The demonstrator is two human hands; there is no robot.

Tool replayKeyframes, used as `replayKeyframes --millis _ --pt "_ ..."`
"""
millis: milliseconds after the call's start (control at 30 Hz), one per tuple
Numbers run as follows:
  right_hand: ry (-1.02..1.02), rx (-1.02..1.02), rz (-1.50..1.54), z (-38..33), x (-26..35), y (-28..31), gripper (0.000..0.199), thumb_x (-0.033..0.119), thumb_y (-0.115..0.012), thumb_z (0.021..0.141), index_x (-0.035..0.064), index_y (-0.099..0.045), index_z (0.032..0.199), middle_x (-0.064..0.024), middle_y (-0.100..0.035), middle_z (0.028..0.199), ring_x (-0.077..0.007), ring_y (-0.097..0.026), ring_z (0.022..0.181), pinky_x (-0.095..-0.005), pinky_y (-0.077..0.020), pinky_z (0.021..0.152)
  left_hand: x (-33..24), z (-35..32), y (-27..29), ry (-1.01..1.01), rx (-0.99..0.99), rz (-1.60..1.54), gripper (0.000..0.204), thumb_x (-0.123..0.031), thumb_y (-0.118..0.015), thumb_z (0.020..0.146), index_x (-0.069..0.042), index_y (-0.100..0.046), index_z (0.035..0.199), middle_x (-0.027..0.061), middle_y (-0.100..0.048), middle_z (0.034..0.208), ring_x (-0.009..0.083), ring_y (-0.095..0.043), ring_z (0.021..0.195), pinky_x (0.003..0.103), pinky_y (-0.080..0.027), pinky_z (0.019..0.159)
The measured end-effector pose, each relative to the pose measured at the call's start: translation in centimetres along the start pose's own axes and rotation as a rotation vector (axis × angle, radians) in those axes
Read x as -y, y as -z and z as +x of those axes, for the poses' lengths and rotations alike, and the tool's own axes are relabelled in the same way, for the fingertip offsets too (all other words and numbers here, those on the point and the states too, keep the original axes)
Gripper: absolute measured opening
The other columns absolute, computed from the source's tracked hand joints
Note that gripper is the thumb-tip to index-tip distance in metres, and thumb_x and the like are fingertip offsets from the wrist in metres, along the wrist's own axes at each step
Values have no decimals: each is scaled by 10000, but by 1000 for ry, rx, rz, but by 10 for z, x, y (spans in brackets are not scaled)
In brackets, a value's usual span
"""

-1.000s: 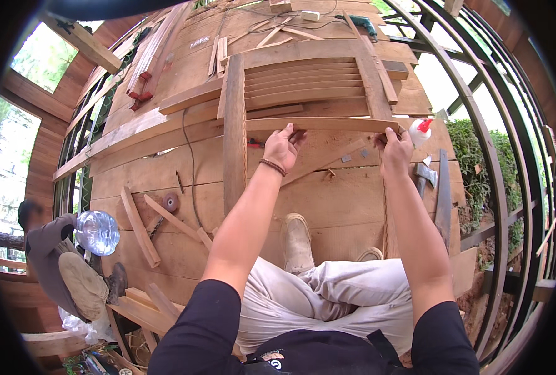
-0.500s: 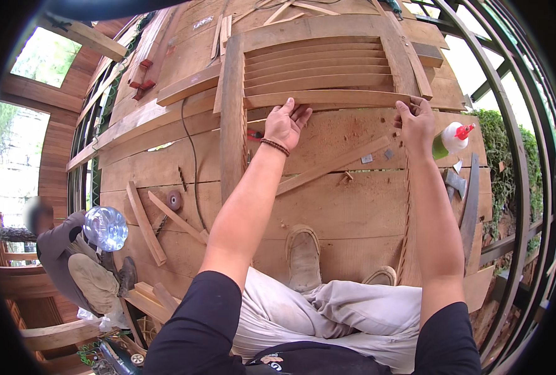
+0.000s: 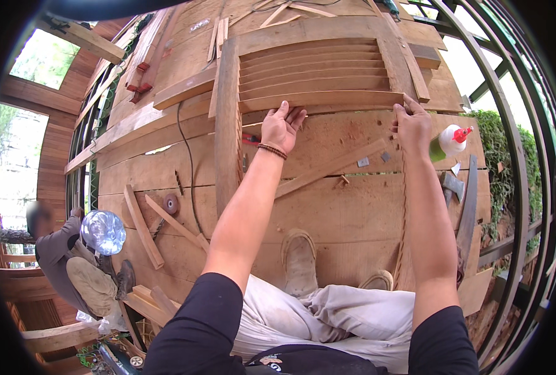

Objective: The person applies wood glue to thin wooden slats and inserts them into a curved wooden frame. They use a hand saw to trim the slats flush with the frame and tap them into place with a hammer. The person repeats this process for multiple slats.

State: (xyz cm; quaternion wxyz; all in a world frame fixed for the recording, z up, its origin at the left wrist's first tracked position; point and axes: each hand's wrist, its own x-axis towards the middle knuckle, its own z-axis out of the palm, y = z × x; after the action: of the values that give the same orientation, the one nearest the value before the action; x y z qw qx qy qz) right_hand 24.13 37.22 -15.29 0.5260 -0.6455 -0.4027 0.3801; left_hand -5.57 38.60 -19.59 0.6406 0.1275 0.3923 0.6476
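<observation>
A thin wooden slat (image 3: 337,99) spans the near side of a louvered wooden frame (image 3: 228,131), parallel to several slats (image 3: 315,64) set between its side rails. My left hand (image 3: 280,130), palm turned up, has its thumb against the slat's near edge left of the middle, with curled fingers just below. At the slat's right end, by the frame's right rail, my right hand (image 3: 413,127) pinches it between thumb and fingers. Whether the slat's ends sit in the rails is too small to tell.
To the right are a glue bottle (image 3: 451,140) with a red cap, a hammer (image 3: 451,186) and a handsaw (image 3: 468,209). Loose strips (image 3: 331,167), a disc tool (image 3: 170,203) and a cable (image 3: 187,156) lie on the planks. A person (image 3: 81,262) crouches at left beside a water jug (image 3: 103,232).
The slat's right end has shifted slightly away from me and more of its face shows. My hands stay on it. The crouching person's arm has risen toward the railing.
</observation>
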Motion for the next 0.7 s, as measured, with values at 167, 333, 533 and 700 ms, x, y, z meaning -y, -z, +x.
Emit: replayKeyframes --millis 167,333,533,700 --pt "102 74 -161 4 -3 9 442 123 -676 971 45 -625 1404 -36 -663 791 -89 -572 539 -266 -508 503 4 4 -1 -42 -19 17 145 -111 -570 1050 -35 -544 1171 117 -664 1117 278 -681 1033 441 -632 905" --pt "342 63 -514 29 -26 17 516 126 -630 884 52 -622 1394 -220 -723 898 -227 -698 763 -362 -555 735 17 7 -7 -88 -70 25 150 -121 -568 1052 -47 -540 1179 118 -677 1066 286 -691 1010 454 -629 898" --pt "127 223 -407 31 -10 25 550 136 -649 886 78 -599 1431 -185 -716 874 -186 -665 659 -352 -555 666 11 3 -9 -41 -72 150 219 -201 -537 1078 -29 -570 1210 140 -692 1149 310 -681 1123 445 -587 955" --pt "14 272 -249 18 2 23 603 99 -639 926 64 -502 1512 -92 -678 783 -135 -620 568 -316 -531 531 9 3 -6 -40 -62 154 226 -211 -543 1077 -30 -569 1210 137 -693 1138 310 -681 1119 445 -596 946"
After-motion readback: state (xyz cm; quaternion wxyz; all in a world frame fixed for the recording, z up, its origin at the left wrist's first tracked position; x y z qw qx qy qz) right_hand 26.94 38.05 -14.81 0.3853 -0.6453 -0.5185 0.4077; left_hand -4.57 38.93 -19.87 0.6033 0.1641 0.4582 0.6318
